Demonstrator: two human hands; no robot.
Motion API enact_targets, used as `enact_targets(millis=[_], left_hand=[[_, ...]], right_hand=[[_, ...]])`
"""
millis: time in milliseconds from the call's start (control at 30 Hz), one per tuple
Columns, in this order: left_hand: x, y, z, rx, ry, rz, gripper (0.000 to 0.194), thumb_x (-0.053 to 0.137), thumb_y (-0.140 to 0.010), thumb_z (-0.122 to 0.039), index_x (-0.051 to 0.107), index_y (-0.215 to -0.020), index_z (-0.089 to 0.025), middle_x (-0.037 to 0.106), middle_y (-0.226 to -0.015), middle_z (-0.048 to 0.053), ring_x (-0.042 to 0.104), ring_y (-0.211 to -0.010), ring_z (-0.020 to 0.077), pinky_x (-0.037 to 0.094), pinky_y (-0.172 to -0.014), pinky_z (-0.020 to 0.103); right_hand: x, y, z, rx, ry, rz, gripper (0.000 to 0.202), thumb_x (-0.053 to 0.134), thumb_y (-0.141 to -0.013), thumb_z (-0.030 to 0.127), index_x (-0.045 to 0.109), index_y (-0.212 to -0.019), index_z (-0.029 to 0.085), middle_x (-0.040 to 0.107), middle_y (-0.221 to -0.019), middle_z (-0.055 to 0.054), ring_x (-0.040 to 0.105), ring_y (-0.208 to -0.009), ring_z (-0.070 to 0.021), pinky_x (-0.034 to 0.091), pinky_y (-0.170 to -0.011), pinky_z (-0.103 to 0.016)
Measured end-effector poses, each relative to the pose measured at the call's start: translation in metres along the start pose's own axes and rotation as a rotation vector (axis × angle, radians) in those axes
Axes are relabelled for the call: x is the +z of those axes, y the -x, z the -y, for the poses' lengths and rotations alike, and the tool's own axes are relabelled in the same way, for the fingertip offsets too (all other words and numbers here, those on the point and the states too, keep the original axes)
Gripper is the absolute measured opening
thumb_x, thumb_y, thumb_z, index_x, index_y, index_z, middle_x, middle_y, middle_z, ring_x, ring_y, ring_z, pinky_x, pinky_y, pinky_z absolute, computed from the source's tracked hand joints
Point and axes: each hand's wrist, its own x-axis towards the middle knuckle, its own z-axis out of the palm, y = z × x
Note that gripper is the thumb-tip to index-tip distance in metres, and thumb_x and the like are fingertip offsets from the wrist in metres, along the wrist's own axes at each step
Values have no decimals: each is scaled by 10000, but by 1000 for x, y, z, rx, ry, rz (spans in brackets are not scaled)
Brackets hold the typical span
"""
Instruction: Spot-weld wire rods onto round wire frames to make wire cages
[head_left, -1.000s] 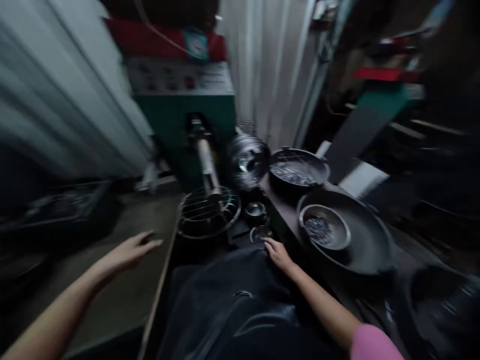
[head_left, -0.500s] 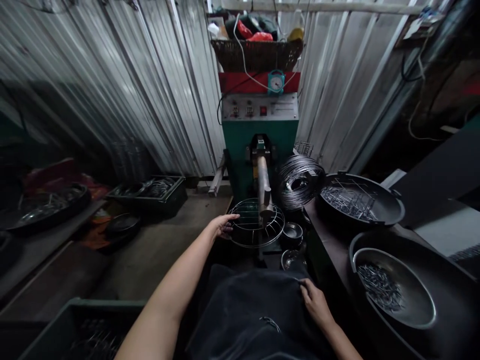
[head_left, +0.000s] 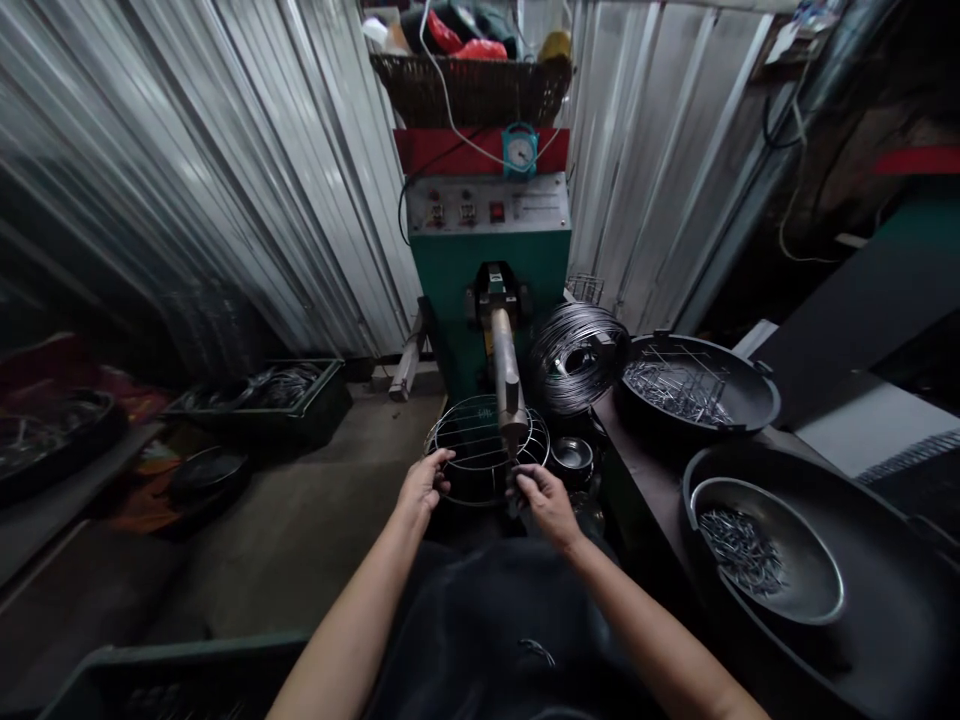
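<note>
A round wire rack lies under the arm of a green machine. My left hand is closed on the left edge of the rack. At the rack's near right edge, just below the tip of the machine arm, my right hand is pinched; what lies between its fingers is too small and dark to make out. A few curved metal pieces rest on the dark cloth over my lap.
Right of the machine are a wire coil, a small metal bowl, a pan of wire parts and a larger pan holding a bowl of short pieces. Crates stand at the left and lower left.
My right hand has moved from the cloth on my lap up and left to the rack beneath the machine arm. My left hand stays at the rack's left edge. The camera view has shifted.
</note>
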Motion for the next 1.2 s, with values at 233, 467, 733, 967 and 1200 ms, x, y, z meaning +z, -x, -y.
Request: enact_targets(millis=[233,467,733,967,1200], left_hand=[[4,19,2,138,81,-51,431,712,-377,-282,508,-742,-178,420,-533,-84,327,-427,47,249,-401,186],[7,26,6,153,105,-68,454,724,-381,-289,498,-761,-182,434,-564,-77,361,-454,55,266,-402,182],[8,27,4,159,82,-66,418,713,-392,-300,508,-737,-184,415,-549,-84,352,-461,59,272,-391,184],[12,26,2,147,100,-77,422,717,-364,-307,493,-697,-177,402,-532,-90,327,-438,52,254,-371,184],[16,20,2,51,91,-125,385,717,-337,-287,468,-605,-166,387,-501,-79,329,-444,57,247,-349,179]], right_hand=[[1,3,-13,-52,323,33,201,495,-793,307,624,-886,185,643,-616,-6,617,-575,-160,484,-591,-275],[1,2,-14,26,231,-17,196,501,-767,307,615,-850,170,656,-679,-19,638,-564,-160,468,-524,-253],[3,3,-12,72,99,-23,230,522,-753,347,590,-876,165,644,-695,-20,639,-589,-154,425,-433,-209],[3,-4,-11,75,38,-28,213,556,-730,356,580,-832,171,636,-682,-4,634,-585,-147,449,-468,-214],[2,-12,-11,47,45,-28,194,549,-738,342,582,-825,171,626,-641,10,610,-527,-130,465,-503,-227]])
